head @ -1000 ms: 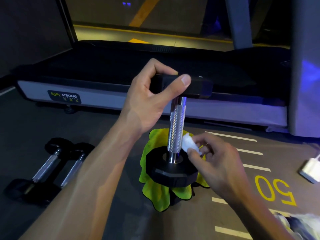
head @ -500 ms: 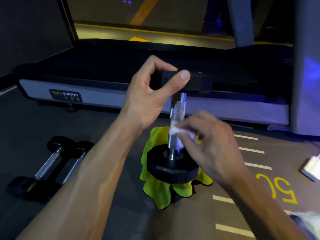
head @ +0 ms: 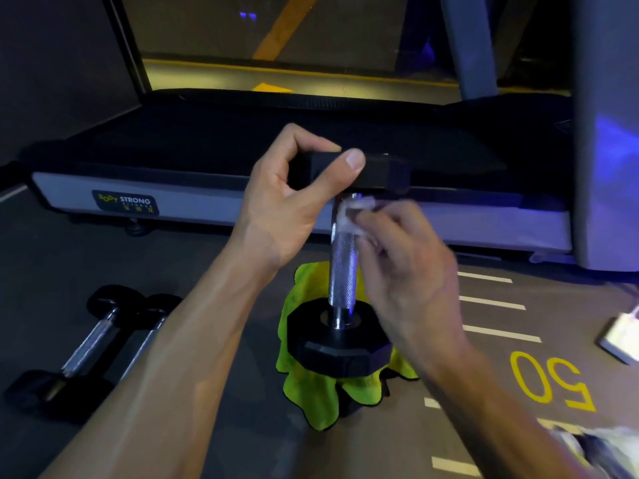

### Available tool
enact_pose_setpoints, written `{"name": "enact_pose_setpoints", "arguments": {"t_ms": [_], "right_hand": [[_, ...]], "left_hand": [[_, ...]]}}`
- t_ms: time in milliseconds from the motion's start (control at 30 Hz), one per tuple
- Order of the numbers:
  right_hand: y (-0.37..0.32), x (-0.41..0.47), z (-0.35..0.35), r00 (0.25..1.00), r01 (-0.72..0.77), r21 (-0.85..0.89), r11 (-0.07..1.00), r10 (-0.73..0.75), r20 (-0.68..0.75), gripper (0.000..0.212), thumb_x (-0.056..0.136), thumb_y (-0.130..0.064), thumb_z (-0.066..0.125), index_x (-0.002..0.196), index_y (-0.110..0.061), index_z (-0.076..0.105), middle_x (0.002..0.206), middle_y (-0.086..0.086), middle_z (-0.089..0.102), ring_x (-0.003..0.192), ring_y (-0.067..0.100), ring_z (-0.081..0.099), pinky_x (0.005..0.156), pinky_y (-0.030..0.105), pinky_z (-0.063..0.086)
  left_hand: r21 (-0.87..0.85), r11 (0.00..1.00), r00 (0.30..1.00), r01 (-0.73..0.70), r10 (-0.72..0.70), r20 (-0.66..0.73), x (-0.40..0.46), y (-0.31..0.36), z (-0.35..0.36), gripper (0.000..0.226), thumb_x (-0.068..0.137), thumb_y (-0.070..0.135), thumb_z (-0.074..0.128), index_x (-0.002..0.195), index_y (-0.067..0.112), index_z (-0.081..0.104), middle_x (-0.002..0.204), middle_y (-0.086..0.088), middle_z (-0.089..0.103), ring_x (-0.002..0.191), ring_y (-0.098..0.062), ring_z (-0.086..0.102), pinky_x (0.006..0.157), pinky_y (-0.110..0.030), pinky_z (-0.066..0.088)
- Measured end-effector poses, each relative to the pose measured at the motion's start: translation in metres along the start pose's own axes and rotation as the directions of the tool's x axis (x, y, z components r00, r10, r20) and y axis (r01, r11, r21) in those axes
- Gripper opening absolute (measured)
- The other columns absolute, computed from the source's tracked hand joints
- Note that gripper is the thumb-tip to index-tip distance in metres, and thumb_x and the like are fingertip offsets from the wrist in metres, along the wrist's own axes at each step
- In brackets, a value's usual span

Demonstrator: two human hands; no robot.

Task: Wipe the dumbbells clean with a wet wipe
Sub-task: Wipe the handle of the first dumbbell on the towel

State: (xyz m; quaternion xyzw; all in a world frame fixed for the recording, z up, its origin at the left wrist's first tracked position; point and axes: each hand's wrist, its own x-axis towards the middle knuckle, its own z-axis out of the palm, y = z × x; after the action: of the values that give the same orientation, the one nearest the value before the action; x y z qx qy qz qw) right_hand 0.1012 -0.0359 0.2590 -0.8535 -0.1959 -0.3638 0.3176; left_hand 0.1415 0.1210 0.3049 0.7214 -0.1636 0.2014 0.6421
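A black dumbbell [head: 342, 271] with a knurled chrome handle stands upright, its lower head on a yellow-green cloth [head: 321, 392] on the floor. My left hand [head: 294, 198] grips the upper black head between thumb and fingers. My right hand [head: 401, 267], blurred by motion, pinches a white wet wipe [head: 352, 212] against the top of the handle, just under the upper head. Two more black dumbbells [head: 103, 333] lie side by side on the floor at the left.
A treadmill [head: 138, 202] with a "Body Strong" label runs across the back, its upright post at the right. A white packet [head: 622, 337] lies at the right edge. White and yellow floor markings, including "50" [head: 553, 378], are at the right.
My right hand has slid the wipe up the chrome handle, from just above the lower head to just below the upper head. My left hand has kept its grip on top.
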Motion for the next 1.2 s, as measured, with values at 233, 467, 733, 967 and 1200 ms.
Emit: {"name": "enact_pose_setpoints", "arguments": {"t_ms": [233,467,733,967,1200], "right_hand": [[-0.015,-0.022,0.008,0.982,-0.039,-0.006,0.999,0.039,0.187,0.05,0.101,-0.027,0.055,0.15,-0.027,0.044,0.155,-0.006,0.034,0.116,0.012,0.052,0.08,0.022,0.05],[-0.015,-0.03,0.013,0.972,-0.053,-0.037,0.998,0.06,0.228,0.058,0.096,-0.017,0.051,0.153,-0.019,0.042,0.152,0.001,0.031,0.105,0.032,0.061,0.072,0.045,0.059],[-0.009,0.002,0.006,0.999,0.038,-0.153,0.988,-0.038,0.009,0.035,0.096,-0.007,0.058,0.129,-0.018,0.066,0.117,0.0,0.048,0.095,0.02,0.056,0.067,0.038,0.054],[-0.002,0.008,-0.004,0.987,-0.025,-0.053,0.998,0.016,-0.162,0.027,0.086,-0.001,0.063,0.107,-0.015,0.072,0.098,-0.001,0.059,0.076,0.007,0.053,0.063,0.018,0.044],[-0.015,-0.009,0.02,1.0,0.003,-0.006,1.0,-0.003,0.008,0.028,0.094,-0.001,0.061,0.12,-0.009,0.07,0.126,0.004,0.051,0.101,0.019,0.058,0.084,0.034,0.053]], "left_hand": [[0.003,1.0,0.999,0.019,-0.019,-0.027,0.002,0.0,0.001,0.037,0.085,0.046,0.077,0.1,0.015,0.065,0.092,-0.001,0.069,0.086,-0.006,0.062,0.082,-0.026,0.052],[-0.002,1.0,0.999,0.013,-0.013,-0.048,0.001,0.001,0.004,0.028,0.089,0.036,0.077,0.099,0.013,0.065,0.088,0.006,0.067,0.079,0.002,0.06,0.076,-0.014,0.048],[0.014,1.0,0.999,0.017,-0.016,-0.028,0.0,0.0,-0.001,0.025,0.089,0.04,0.076,0.098,0.02,0.063,0.092,0.004,0.067,0.086,-0.004,0.062,0.083,-0.026,0.053],[0.035,0.999,0.999,0.022,-0.021,-0.035,0.0,0.001,0.001,0.032,0.085,0.048,0.076,0.097,0.021,0.063,0.094,-0.007,0.067,0.087,-0.008,0.06,0.083,-0.034,0.053],[0.039,0.999,0.998,0.02,-0.018,-0.054,-0.002,0.0,0.0,0.031,0.089,0.039,0.077,0.1,0.013,0.065,0.087,0.011,0.065,0.08,0.003,0.058,0.075,-0.013,0.046]]}}
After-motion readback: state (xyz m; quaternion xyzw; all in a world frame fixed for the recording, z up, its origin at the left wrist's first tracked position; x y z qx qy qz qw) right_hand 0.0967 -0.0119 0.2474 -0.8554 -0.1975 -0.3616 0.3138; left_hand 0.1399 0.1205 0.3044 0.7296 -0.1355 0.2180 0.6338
